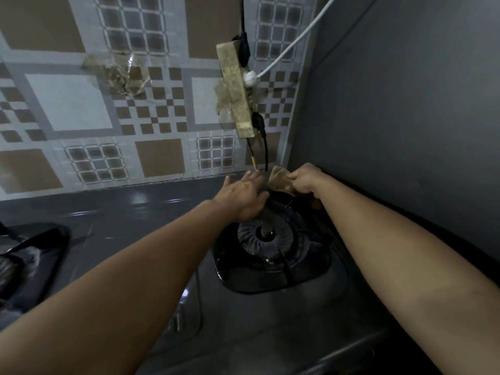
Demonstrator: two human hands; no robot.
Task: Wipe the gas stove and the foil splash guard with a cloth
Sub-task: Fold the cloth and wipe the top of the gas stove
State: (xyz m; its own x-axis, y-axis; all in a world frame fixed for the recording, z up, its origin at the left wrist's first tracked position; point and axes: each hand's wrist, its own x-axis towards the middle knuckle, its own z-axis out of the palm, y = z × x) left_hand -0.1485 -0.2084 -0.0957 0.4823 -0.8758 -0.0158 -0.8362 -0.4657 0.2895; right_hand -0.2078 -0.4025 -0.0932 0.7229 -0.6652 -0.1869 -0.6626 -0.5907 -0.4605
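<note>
At the back right corner of the gas stove point(270, 320), both of my arms reach forward over the right burner point(259, 236). My right hand point(304, 180) is closed in a fist around a tan cloth point(278, 178), which bunches out to the left of my knuckles and sits just above the rear edge of the black pan support point(273, 274), close to where the foil splash guard point(405, 117) meets the patterned tile wall point(94, 109). My left hand point(243, 196) lies beside it with the fingers spread fairly wide and flat, palm down, the fingertips reaching toward the cloth and the thin black cable point(266, 155) hanging down just behind them. Whether those fingers actually touch the cloth or the cable, I cannot tell; they overlap in the view. It grips nothing that I can see.

The burner's ribbed ring sits directly below my left wrist, dark and unlit. The foil guard stands upright along the right side, grey and dull, running from the corner toward me. On the tile wall above my hands, a grimy yellowed power strip point(236, 90) is taped on at a tilt, with a white plug point(250, 77) and black plugs in it. Far left, part of the second burner point(24, 261) shows at the edge of the steel top.
</note>
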